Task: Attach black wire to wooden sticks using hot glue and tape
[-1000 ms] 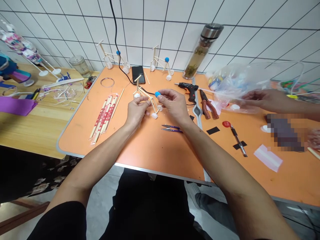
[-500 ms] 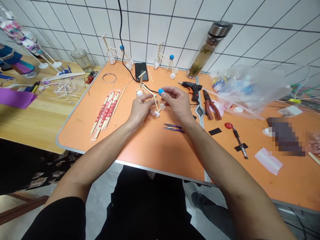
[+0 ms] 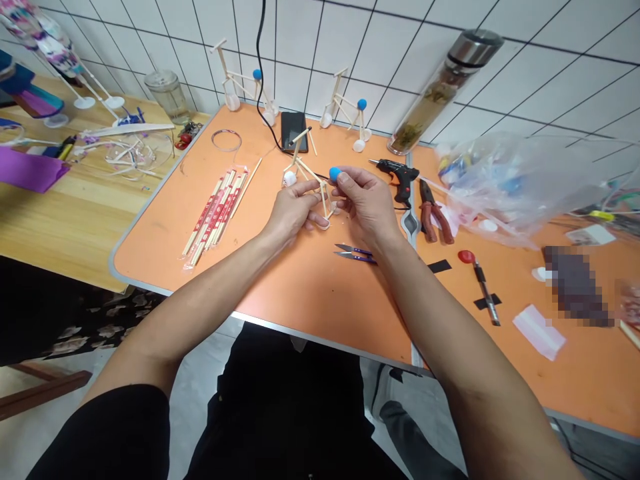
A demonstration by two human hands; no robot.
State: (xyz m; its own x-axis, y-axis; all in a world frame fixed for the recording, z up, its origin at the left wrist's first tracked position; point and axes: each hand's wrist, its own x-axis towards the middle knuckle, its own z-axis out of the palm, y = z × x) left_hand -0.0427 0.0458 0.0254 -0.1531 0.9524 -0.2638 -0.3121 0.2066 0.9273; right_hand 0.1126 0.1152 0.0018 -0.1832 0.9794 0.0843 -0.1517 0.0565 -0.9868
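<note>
My left hand (image 3: 296, 208) is closed on a small tricycle model (image 3: 310, 169) made of wooden sticks, with white round wheels, at the middle of the orange table. Between the thumb and fingers of my right hand (image 3: 366, 199) is a blue ball (image 3: 335, 175). The ball is just above and right of the stick joint at the model's rear; whether they touch I cannot tell. My fingers hide part of the rear wheels. Two similar models, a left one (image 3: 240, 85) and a right one (image 3: 345, 110), stand by the wall, each topped with a blue ball.
Wrapped chopsticks (image 3: 215, 217) lie to the left, thread snips (image 3: 354, 253) below my right hand. A glue gun (image 3: 396, 179), pliers (image 3: 436, 210) and a plastic bag (image 3: 500, 183) are to the right. A phone (image 3: 294, 132) and a tea bottle (image 3: 445, 93) are at the back.
The camera view has shifted, so the scene sits differently in frame. My hands keep hold of the model and the blue ball, with little change between them.
</note>
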